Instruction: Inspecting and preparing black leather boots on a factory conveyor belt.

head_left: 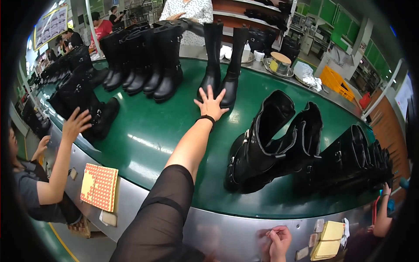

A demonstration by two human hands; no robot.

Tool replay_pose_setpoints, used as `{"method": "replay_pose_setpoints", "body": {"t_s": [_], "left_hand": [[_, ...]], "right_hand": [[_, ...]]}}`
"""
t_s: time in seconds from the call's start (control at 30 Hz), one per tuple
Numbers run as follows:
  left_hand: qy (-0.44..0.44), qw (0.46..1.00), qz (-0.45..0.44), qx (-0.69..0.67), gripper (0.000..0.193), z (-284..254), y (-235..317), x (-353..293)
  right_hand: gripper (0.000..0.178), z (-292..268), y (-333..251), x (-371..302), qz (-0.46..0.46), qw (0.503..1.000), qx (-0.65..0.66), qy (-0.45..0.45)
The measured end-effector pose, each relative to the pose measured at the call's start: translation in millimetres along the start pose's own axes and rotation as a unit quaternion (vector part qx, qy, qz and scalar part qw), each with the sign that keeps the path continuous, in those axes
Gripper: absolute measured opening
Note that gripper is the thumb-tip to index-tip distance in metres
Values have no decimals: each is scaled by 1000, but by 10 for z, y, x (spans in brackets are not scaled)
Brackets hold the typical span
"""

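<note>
Black leather tall boots [212,61] stand as a pair toward the far edge of the bench [148,118], and I have the left hand [210,105] stretched out to their toes, back upward, fingers spread wide; I cannot tell whether they touch the leather. Its forearm [190,148] runs long and nearly straight from the near edge, a dark band [209,118] at the wrist. My right hand [280,242] sits low at the near steel border, fingers curled in toward the thumb; I cannot tell whether it pinches anything. Left of the forearm I get bare green top up to the row of buckled boots [163,61]. Rightward, another buckled pair [262,153] stands near the near edge, leaving me a narrower green lane beside the forearm.
</note>
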State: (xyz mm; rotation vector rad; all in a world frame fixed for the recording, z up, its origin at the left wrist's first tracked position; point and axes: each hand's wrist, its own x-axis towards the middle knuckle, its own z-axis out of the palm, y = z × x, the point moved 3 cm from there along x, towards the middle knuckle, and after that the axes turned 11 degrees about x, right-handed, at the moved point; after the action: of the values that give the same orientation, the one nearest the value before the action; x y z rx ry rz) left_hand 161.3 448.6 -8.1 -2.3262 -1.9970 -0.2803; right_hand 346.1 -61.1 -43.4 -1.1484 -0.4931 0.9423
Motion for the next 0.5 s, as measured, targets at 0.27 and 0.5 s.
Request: {"method": "replay_pose_setpoints", "body": {"t_s": [0.27,0.5], "left_hand": [[-18,999,45,6,84,339,-39,144],[-72,995,64,15,81,176,-77,-301]], "right_hand": [[13,145,-160,-53,86,995,-40,-4],[11,188,-129,-19,38,998,-39,-12]]}}
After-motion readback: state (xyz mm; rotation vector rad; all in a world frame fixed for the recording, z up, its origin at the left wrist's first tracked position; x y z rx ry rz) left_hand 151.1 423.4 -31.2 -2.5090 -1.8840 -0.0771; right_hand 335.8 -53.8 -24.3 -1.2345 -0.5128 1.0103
